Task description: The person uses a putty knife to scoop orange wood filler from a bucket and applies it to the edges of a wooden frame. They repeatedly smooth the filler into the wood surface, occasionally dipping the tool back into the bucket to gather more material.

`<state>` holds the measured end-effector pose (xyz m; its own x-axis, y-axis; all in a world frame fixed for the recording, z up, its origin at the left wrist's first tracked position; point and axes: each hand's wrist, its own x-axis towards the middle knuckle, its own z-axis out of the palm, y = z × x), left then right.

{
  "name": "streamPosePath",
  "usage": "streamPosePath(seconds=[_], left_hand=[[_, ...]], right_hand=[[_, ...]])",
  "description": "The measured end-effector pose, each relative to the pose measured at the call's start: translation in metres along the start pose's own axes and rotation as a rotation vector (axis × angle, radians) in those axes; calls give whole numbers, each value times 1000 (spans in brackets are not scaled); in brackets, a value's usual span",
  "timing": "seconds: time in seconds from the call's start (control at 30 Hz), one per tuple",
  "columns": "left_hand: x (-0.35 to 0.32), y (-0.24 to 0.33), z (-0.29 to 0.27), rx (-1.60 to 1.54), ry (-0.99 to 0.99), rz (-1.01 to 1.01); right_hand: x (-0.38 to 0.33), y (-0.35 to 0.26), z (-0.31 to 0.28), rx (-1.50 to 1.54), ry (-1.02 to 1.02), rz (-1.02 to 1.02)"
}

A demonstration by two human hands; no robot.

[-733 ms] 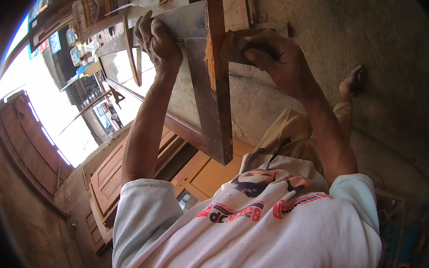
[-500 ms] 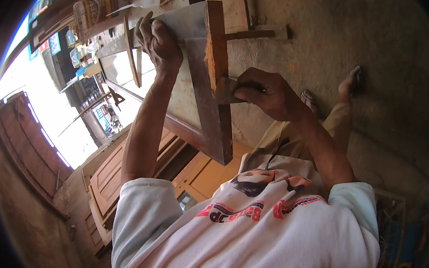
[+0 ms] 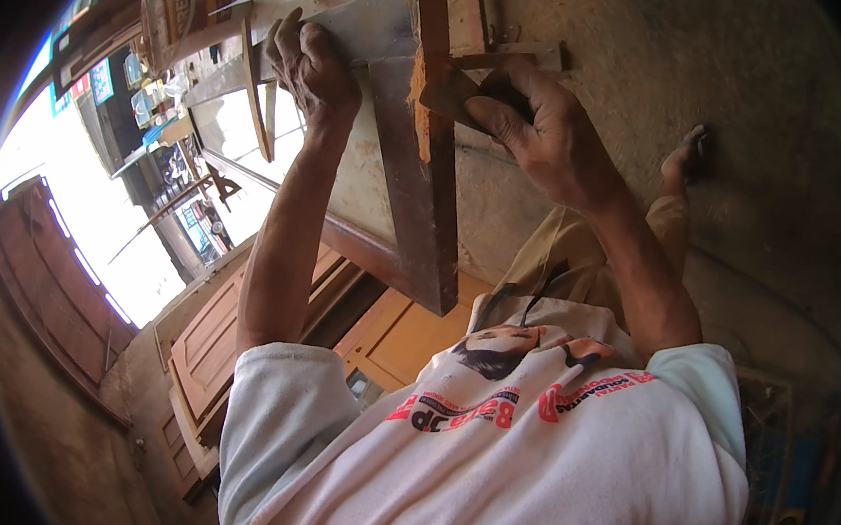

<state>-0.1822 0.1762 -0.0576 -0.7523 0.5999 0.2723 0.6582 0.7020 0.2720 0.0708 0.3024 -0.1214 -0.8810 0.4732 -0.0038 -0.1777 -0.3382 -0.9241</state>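
A dark brown wooden frame [image 3: 399, 154] stands in front of me, its corner at the top. Along its edge runs a rough strip of orange putty [image 3: 422, 126]. My left hand [image 3: 317, 75] grips the frame's upper rail, thumb on the near face and some fingers behind. In my right hand [image 3: 551, 140] is a flat putty knife [image 3: 452, 94], pinched between thumb and fingers. Its blade rests against the puttied edge near the upper corner. How much putty is on the blade is hard to make out.
Wooden panel doors [image 3: 210, 340] lean at the lower left. A jar [image 3: 179, 16] sits among wood strips at the upper left. A wooden piece [image 3: 513, 54] lies beyond my right hand. Bright daylight enters at left; the floor [image 3: 767, 189] is bare-looking concrete.
My right hand has moved the putty knife up along the frame's edge toward the upper corner. The frame has shifted slightly upward. My left hand keeps its grip.
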Motion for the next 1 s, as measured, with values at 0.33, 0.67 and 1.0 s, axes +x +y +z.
streamPosePath(seconds=[0.33, 0.67, 1.0], left_hand=[[-2, -8, -4, 38, -2, 31], [3, -16, 5, 52, 43, 54], [-2, -2, 5, -14, 63, 2]], right_hand=[[-48, -1, -1, 591, -132, 481], [-47, 8, -8, 922, -95, 397], [-35, 27, 17, -300, 131, -288]])
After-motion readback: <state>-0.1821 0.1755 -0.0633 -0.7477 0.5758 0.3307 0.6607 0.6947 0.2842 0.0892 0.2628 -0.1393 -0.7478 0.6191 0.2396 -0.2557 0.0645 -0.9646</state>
